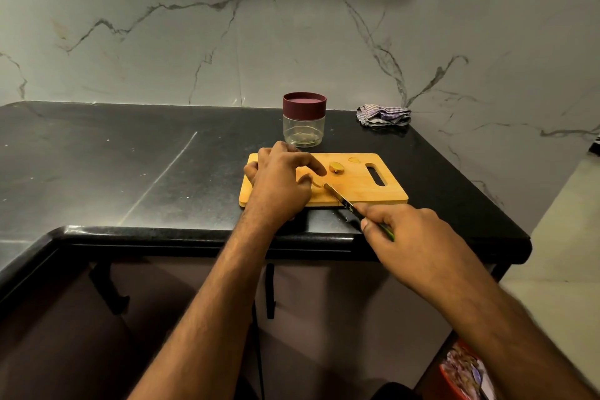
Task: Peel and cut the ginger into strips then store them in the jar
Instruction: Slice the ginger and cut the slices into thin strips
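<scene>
Head view: left hand pinches ginger slice on cutting board; right hand grips knife; ginger chunk; lidded jar behind board.

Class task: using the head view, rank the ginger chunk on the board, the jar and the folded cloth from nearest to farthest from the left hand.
From the left hand:
1. Ginger chunk, on the cutting board, just right of the fingertips.
2. Jar, behind the board, lid on.
3. Cloth, far right, against the wall.
</scene>
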